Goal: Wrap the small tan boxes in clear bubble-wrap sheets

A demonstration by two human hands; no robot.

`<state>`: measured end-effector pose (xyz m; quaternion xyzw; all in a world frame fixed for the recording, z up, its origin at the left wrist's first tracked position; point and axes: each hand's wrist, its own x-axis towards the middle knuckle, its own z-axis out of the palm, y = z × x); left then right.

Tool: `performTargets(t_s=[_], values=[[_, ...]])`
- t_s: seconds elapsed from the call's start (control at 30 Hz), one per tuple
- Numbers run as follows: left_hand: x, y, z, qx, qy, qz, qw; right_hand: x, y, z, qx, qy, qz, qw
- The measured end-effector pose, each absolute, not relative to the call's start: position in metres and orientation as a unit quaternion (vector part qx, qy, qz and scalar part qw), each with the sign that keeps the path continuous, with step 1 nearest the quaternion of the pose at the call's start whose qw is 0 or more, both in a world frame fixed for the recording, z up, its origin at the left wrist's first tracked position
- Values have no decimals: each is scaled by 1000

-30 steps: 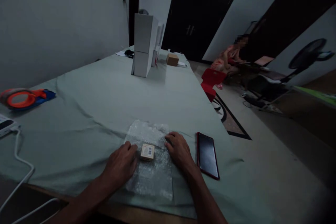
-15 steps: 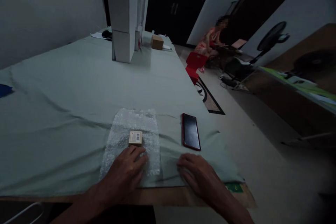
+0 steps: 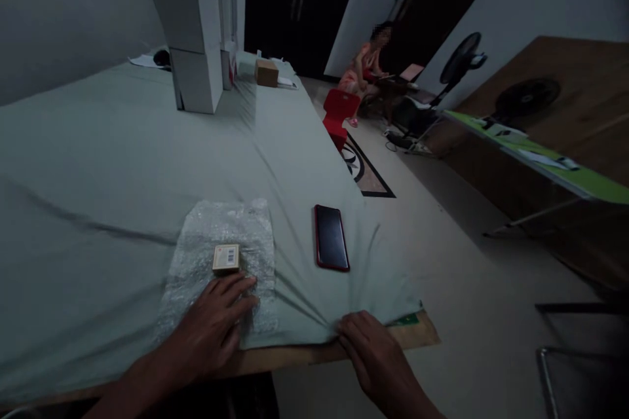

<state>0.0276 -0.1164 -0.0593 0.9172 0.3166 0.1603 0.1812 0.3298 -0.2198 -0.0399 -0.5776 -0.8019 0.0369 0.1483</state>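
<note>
My left hand lies over a sheet of bubble wrap, fingers stretched out and apart. Just beyond its fingertips sits a small cream box with a barcode label on top; whether the fingers touch it I cannot tell. My right hand is at the table's front edge, fingers closed on the hem of the pale green tablecloth. Creases fan out across the cloth from that grip. Beyond the right hand lies a phone in a red case, screen up.
Tall white boxes and a small brown box stand toward the table's far end. A red chair and a seated person are beyond the right edge. Farther right is a green-topped table by a fan.
My right hand has moved to the table's edge and closed on the cloth, which now shows pulled creases. The left hand's fingers have spread flatter. The whole view has shifted rightward.
</note>
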Motion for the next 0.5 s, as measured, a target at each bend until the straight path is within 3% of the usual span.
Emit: performTargets(t_s=[0.1, 0.2, 0.3, 0.37, 0.5], values=[[27, -117, -59, 919, 312, 160, 182, 350, -228, -39, -589, -788, 40, 178], [27, -116, -61, 921, 305, 161, 181, 403, -237, -42, -653, -723, -46, 220], [27, -115, -64, 922, 297, 167, 185, 467, -248, -49, -765, -617, -71, 173], [27, -115, -66, 923, 293, 166, 187, 499, -251, -53, -797, -580, -51, 159], [28, -115, -64, 921, 300, 163, 185, 526, -244, -62, -803, -556, 99, 189]])
